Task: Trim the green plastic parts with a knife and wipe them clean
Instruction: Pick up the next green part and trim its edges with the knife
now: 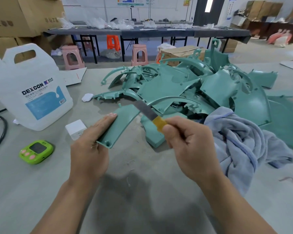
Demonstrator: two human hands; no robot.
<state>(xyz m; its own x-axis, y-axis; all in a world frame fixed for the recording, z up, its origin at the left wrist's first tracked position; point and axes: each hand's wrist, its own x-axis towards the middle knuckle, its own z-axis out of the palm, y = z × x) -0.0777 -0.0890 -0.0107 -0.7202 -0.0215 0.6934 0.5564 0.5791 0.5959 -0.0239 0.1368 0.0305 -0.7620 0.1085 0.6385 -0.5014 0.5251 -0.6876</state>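
Note:
My left hand [90, 144] holds a flat green plastic part [120, 122] from its left side, tilted up off the table, fingers along its outer face. My right hand [184, 141] grips a knife [148, 112] by its yellow-taped handle. The grey blade points up and left, its tip against the part's upper right edge. A big pile of green plastic parts [193, 86] lies behind. A blue-grey cloth [240, 141] is bunched on the table to the right of my right hand. Another green part [152, 132] lies flat under the knife.
A large white DEXCON jug [32, 92] stands at the left. A green timer [36, 152], a white charger block [75, 129] and a small white case [87, 97] lie on the grey table [142, 191]. A black cable [0, 132] curves at the left edge.

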